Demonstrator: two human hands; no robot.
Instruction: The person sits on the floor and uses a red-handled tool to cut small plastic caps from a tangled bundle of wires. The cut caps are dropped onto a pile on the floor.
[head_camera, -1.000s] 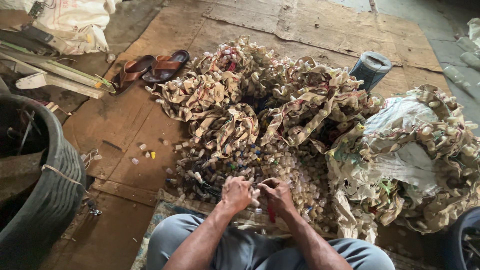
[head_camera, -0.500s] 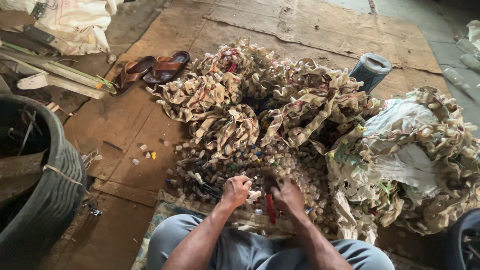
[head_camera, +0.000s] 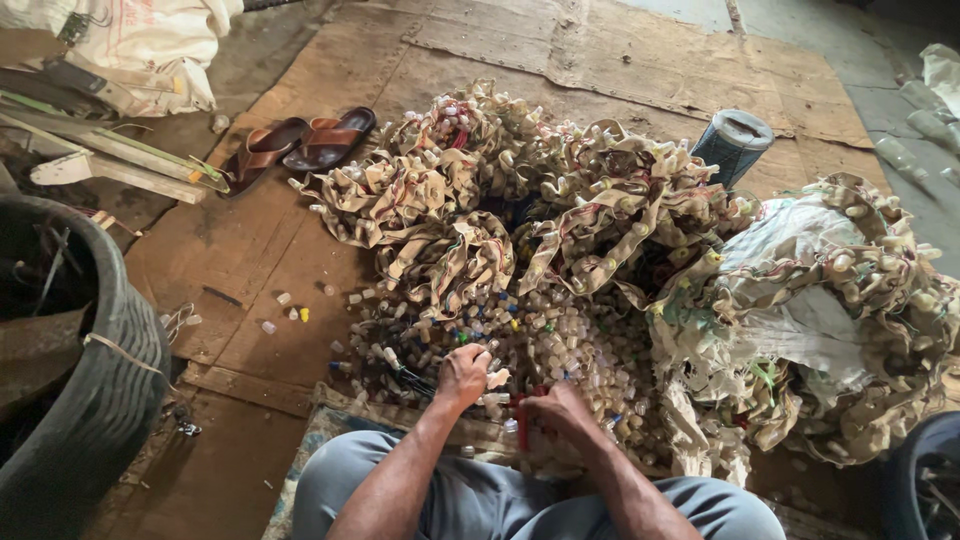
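The left hand pinches a small pale plastic cap; the right hand grips a red-handled tool, low over the pile of caps within easy reach

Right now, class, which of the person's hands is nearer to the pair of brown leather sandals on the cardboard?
Left. The left hand lies below and right of the brown leather sandals; the right hand is farther right and lower, beside a red tool.
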